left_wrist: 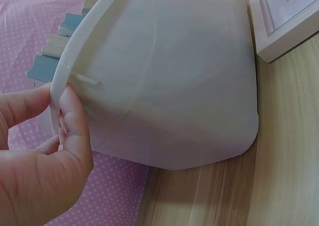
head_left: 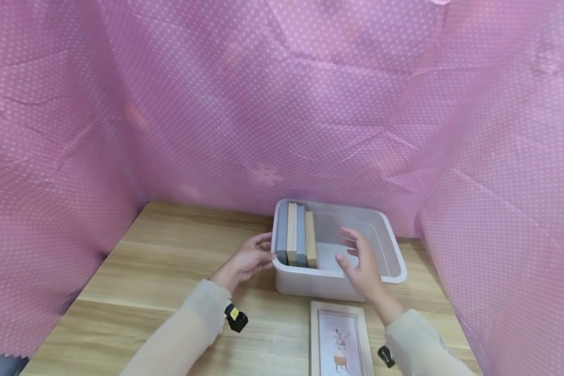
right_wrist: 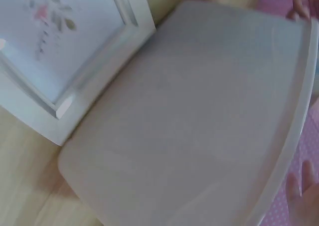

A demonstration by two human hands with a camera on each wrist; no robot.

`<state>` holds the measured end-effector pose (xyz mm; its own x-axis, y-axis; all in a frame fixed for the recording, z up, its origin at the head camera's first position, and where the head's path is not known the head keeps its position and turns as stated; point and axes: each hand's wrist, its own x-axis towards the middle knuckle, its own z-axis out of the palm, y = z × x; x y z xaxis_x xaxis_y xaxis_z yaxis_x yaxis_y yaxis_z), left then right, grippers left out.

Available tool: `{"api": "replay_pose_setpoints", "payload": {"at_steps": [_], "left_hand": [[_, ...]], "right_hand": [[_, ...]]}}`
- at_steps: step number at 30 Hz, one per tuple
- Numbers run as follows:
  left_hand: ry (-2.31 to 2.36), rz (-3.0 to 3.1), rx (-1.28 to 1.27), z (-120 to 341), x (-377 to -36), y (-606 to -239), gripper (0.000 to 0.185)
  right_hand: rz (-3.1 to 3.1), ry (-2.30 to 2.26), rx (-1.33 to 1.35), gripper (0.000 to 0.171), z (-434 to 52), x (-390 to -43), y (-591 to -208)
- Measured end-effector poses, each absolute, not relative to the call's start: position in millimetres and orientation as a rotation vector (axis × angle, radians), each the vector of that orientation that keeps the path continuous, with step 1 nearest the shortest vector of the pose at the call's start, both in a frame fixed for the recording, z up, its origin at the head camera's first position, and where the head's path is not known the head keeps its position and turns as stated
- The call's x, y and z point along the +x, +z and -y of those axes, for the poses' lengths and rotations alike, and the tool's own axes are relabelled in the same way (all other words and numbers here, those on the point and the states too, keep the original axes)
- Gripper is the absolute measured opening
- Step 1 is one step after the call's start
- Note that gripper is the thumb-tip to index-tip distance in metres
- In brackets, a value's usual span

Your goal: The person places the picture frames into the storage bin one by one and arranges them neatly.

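Observation:
A whitish plastic bin (head_left: 319,286) stands on the table, with several thin blue-grey and cream slabs (head_left: 292,235) upright along its left side. Their moulded edges resemble those of picture frames. My left hand (head_left: 248,258) pinches the bin's left rim between thumb and fingers, plainest in the left wrist view. Over the right part of the bin, my right hand (head_left: 363,263) has its fingers loosely extended and grips nothing. A pale picture frame (head_left: 339,339) with a plant-in-pot print lies face up in front of the bin.
The wood-grain table (head_left: 169,261) extends left of the bin. Pink polka-dot cloth (head_left: 263,104) hangs behind it and on both sides, close to the bin's back. A black wrist-camera mount (head_left: 236,317) sits on the left sleeve.

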<state>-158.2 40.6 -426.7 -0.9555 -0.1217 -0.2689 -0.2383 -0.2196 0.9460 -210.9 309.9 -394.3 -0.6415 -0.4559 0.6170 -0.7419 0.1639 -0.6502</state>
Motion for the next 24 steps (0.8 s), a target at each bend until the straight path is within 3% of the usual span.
{"api": "replay_pose_setpoints", "payload": {"at_steps": [4, 13, 24], "left_hand": [[2.352, -1.899, -0.462, -39, -159, -426, 0.069], [2.356, -1.863, -0.473, -38, -161, -425, 0.069], [2.376, -1.817, -0.455, -39, -162, -423, 0.066]], "right_hand": [[2.119, 1.425, 1.168, 0.058, -317, -211, -422], [2.015, 1.246, 1.285, 0.069, -327, -181, -441], [2.205, 1.06, 1.324, 0.065, -343, -149, -482]]}}
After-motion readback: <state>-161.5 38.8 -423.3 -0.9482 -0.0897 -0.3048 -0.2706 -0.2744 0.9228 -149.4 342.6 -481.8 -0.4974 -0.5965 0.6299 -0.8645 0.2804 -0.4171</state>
